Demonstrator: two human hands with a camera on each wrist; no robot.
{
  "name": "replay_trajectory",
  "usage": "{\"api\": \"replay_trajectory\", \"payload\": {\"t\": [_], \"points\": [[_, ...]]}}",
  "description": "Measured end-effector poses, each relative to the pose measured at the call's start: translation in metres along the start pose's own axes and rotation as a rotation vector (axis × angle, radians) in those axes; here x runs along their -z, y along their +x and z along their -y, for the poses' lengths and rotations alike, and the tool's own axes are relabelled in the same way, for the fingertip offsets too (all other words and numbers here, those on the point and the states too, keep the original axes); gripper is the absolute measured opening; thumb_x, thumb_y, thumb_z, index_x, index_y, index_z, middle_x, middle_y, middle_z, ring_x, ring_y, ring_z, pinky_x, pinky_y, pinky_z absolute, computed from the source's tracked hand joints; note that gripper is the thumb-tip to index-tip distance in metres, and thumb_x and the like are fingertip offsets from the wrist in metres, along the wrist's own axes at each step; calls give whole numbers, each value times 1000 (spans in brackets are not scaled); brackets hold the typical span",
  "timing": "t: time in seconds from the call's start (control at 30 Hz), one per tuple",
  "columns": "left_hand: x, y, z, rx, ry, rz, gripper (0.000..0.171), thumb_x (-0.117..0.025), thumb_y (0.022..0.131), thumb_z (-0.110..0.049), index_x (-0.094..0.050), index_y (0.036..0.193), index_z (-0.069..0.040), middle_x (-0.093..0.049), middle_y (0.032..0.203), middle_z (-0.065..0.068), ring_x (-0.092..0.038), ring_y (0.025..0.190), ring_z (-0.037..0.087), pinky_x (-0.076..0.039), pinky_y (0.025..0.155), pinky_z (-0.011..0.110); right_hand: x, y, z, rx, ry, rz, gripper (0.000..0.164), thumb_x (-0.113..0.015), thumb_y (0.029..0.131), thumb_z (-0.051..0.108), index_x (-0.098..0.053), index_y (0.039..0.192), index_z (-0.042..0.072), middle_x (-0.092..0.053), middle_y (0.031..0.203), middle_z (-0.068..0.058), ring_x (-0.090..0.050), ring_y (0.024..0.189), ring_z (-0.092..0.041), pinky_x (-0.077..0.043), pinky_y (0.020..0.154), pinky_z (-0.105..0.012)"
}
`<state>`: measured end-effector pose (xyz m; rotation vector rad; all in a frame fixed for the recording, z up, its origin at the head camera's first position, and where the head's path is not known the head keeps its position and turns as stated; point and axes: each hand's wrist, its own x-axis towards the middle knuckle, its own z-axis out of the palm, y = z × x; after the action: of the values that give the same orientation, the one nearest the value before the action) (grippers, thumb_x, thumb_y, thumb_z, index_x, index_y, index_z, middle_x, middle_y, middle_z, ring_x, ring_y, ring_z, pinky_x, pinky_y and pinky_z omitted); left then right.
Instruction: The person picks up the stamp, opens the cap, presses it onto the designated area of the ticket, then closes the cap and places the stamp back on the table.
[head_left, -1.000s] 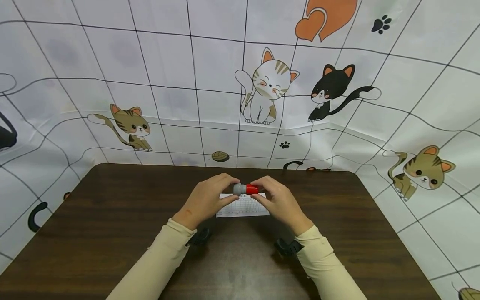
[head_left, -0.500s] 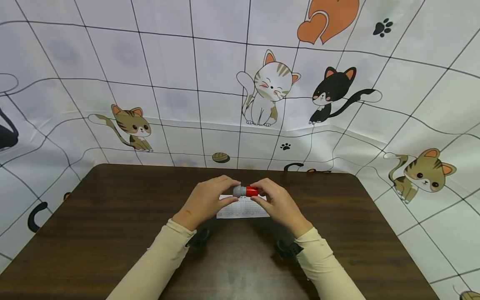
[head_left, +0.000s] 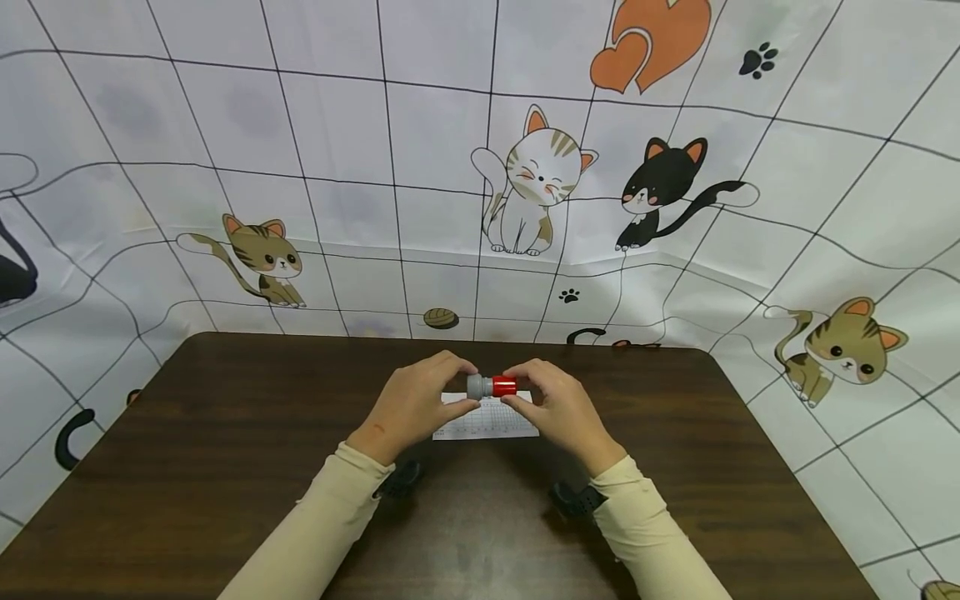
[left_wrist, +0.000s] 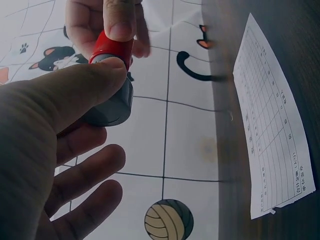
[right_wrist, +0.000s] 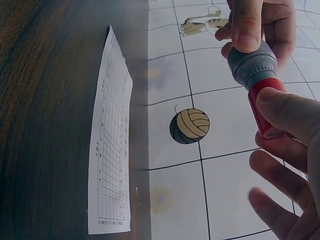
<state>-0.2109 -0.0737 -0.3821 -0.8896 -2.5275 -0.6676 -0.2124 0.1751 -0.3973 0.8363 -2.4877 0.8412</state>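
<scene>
A small cylinder [head_left: 492, 386], shaped like a little flashlight, is held sideways in both hands over the table's far half. Its wider end is grey [right_wrist: 253, 65], with a ridged band and a narrower neck; the other end is a red barrel [right_wrist: 261, 102]. Thumb and fingers of my left hand [head_left: 412, 406] pinch the grey end. My right hand [head_left: 564, 410] pinches the red end in the same way. In the left wrist view the thumb covers part of the grey end [left_wrist: 112, 110], while the lower fingers [left_wrist: 95, 200] spread away from it.
A white printed sheet [head_left: 487, 423] with a grid lies on the dark wooden table [head_left: 225, 467] below the hands. Close behind the table's far edge hangs a white cloth [head_left: 337, 208] with cat drawings. Black wrist devices [head_left: 577, 497] sit at both cuffs.
Both hands keep their pinch on the cylinder in nearly the same place. The head view has tilted very slightly.
</scene>
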Motion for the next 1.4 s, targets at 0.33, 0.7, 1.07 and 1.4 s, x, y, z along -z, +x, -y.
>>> {"api": "replay_trajectory", "payload": {"t": [0.33, 0.7, 1.07, 1.4], "points": [[-1, 1, 1, 2, -9, -5, 40, -90, 83, -29, -71, 115, -13, -73, 111, 1, -70, 89, 16, -61, 83, 35, 1, 3, -1, 75, -36, -46, 32, -87, 85, 18, -74, 111, 7, -72, 97, 0, -64, 121, -33, -41, 114, -55], [1, 2, 3, -22, -21, 19, 38, -87, 86, -25, -71, 118, -13, -71, 113, -3, -71, 97, 13, -60, 90, 35, 1, 4, 0, 65, -32, -2, 30, -85, 88, 18, -72, 114, 11, -69, 99, 1, -56, 81, -19, -50, 79, -37], [2, 3, 5, -47, -21, 29, 40, -85, 88, -24, -70, 123, -12, -70, 117, -2, -71, 97, 15, -60, 90, 35, 2, 4, 0, 57, -41, 7, 29, -84, 88, 18, -72, 114, 11, -70, 100, 1, -59, 77, -26, -48, 71, -34], [-1, 1, 4, 17, -16, 27, 38, -88, 85, -30, -70, 116, -15, -71, 112, -3, -67, 87, 12, -61, 83, 32, 1, 6, -1, 100, -82, -23, 27, -87, 86, 20, -74, 108, 12, -74, 98, 1, -64, 86, -18, -27, 121, -55]]}}
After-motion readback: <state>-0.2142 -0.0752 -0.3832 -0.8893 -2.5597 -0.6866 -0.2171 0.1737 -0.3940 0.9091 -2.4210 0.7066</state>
